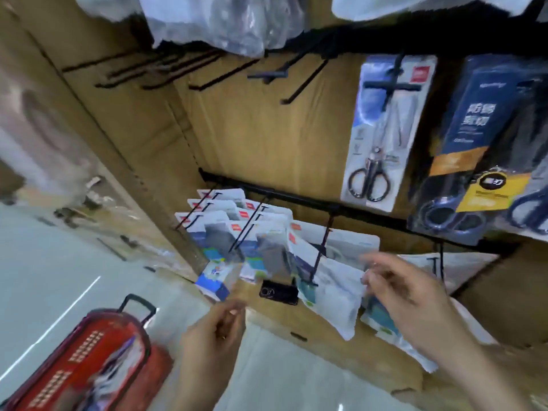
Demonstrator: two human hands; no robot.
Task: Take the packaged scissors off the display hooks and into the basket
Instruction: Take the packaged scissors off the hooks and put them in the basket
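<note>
Right of the red basket [89, 360], the left grip [213, 330] curls, its hold untellable. Farther right, the right grip [409, 298] spreads near the packaged scissors [332, 280].

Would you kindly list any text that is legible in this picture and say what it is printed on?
Nothing reads with certainty.
Dark blue scissors pack: four large white characters, too blurred.
Its yellow label: blurred.
Grey-white scissors card: red corner logo, too small.
White hanging packs below: red tags, blurred.

basket [74, 360]: red, rows of pale slots, black handle
packaged scissors [221, 235]: white and blue, red corner tags
display hooks [321, 247]: black
cardboard backing [267, 129]: brown
large pack [474, 120]: navy, yellow label
</note>
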